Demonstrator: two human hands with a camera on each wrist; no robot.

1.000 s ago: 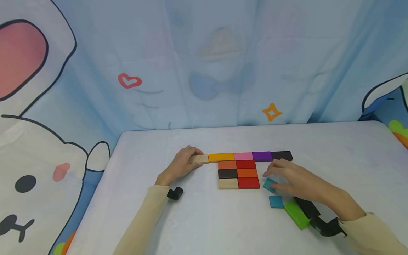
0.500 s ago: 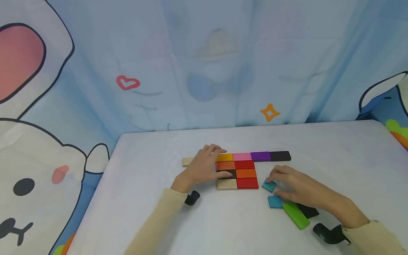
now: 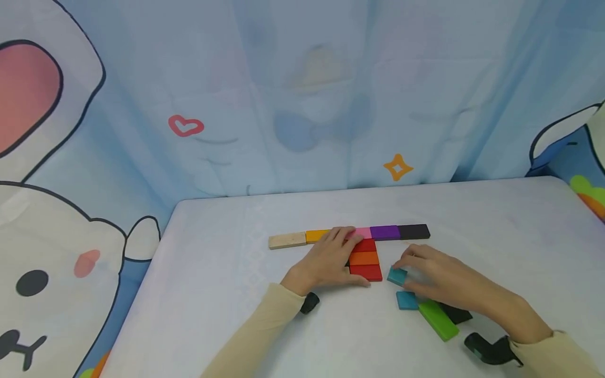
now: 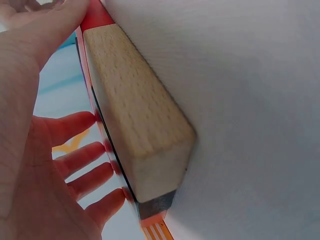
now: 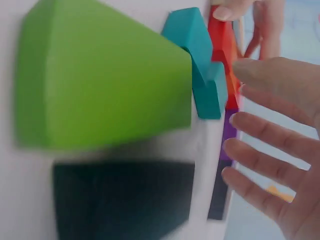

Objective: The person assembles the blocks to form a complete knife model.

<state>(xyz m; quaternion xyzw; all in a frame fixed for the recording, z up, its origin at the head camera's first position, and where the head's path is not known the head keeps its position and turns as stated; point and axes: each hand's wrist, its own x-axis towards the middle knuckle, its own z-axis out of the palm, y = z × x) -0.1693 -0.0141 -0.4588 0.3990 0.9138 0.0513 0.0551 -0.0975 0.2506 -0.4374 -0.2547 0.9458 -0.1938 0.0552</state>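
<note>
My left hand (image 3: 331, 260) lies over the flat block grid with fingers spread. In the left wrist view its thumb touches the red block (image 4: 97, 15), and the fingers reach over the tops beyond the plain wooden block (image 4: 135, 95). The red block (image 3: 366, 272) and orange block (image 3: 364, 258) show beside it; the grid's left column is mostly hidden. To the right, my right hand (image 3: 439, 275) hovers around a tilted teal block (image 3: 397, 275). Its fingers are extended and apart in the right wrist view, gripping nothing there. A second teal block (image 3: 407, 300) sits just in front.
Along the grid's far side runs a row: pale wooden (image 3: 287, 240), yellow (image 3: 315, 237), pink (image 3: 364, 232), purple (image 3: 385, 232) and black (image 3: 414, 231) blocks. A green block (image 3: 438, 320) and another black block (image 3: 456, 313) lie below my right hand. A curtain (image 3: 293, 173) hangs behind the table.
My left hand has left the pale block at the row's left end and moved right onto the grid. My right hand has shifted slightly toward the front and stays by the teal block.
</note>
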